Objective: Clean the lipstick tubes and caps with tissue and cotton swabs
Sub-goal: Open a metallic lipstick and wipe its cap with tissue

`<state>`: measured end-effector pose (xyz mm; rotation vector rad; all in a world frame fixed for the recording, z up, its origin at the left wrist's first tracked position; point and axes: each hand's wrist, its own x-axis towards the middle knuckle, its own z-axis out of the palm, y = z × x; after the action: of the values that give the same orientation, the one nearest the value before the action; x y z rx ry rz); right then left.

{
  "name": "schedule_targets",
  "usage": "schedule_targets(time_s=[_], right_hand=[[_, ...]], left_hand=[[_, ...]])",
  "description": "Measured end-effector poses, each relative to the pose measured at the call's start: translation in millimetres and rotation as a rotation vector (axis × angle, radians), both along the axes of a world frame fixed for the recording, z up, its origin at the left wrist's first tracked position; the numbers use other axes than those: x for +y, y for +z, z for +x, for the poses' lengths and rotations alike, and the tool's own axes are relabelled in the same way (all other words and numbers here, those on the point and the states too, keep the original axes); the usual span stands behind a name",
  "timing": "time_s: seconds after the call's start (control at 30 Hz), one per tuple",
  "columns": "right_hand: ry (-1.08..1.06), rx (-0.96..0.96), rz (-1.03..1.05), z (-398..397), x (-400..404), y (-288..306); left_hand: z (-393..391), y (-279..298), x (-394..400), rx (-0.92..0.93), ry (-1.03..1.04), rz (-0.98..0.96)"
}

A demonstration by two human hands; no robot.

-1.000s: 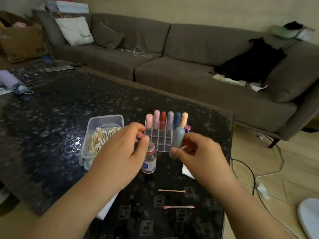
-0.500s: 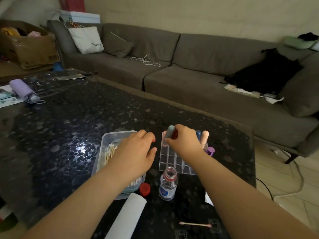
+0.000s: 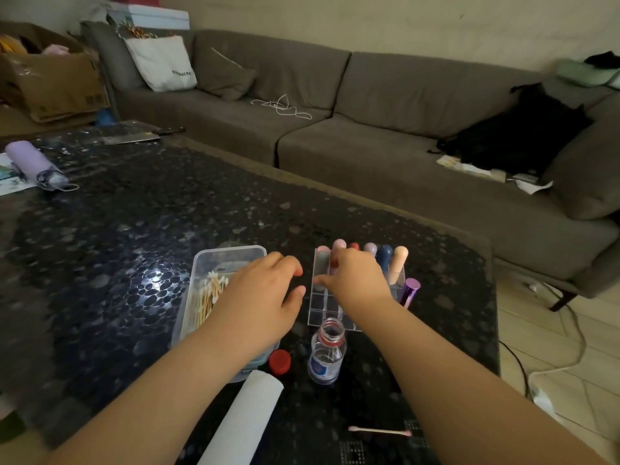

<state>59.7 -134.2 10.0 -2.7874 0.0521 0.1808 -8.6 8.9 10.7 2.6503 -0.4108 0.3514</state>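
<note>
Over the clear organizer (image 3: 327, 307) on the dark table (image 3: 134, 229), my right hand (image 3: 355, 280) rests atop the back row of pastel lipstick tubes (image 3: 384, 256), its grip hidden. Beside it my left hand (image 3: 265, 297) hovers relaxed, holding nothing, over the cotton swab box (image 3: 204, 290).

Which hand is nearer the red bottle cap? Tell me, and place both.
Left. The left hand hovers just above the red bottle cap, over the swab box; the right hand is farther off at the lipstick organizer.
</note>
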Motion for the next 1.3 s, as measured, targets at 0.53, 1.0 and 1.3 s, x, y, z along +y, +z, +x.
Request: schedule_targets(time_s=[0.53,1.0,1.3], right_hand=[[-0.055,-0.252,0.043,-58.3,-94.6,6.9],[-0.001,-0.269,0.654,-154.2,-106.0,56.4],[0.002,-0.115,0.836,-183.2,-103.4,5.5]], left_hand=[[-37.6,18.5,-56.8,-0.078,-0.132,-0.114],[-102.1,3.9,-73.3,0.034,-0.163,-0.271],[-124.8,-28.1,-67.2,0.253,-0.197,-0.393]])
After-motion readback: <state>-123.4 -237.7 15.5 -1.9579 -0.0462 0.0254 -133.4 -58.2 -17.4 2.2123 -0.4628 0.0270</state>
